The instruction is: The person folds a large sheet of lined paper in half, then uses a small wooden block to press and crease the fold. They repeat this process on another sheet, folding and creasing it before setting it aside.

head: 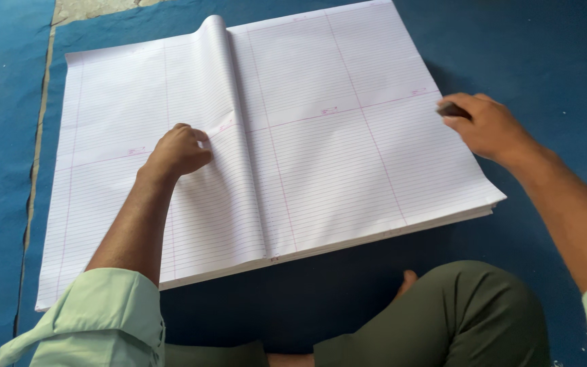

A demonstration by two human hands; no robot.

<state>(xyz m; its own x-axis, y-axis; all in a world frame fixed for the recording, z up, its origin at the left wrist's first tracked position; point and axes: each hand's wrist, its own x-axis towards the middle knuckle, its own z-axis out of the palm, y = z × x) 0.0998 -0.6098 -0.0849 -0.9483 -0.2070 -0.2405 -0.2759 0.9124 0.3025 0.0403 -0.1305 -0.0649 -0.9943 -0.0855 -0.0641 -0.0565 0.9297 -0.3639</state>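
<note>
1 thick stack of ruled sheets (321,136)

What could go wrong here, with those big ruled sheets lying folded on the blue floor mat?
1. The left hand presses as a fist beside the raised fold; uneven pressure might crease the top sheet crookedly.
2. The right hand pinches a small dark object at the edge of the paper stack; it could perhaps mark or nick a sheet.
3. The stack's near corner curls slightly and could bend.
</note>
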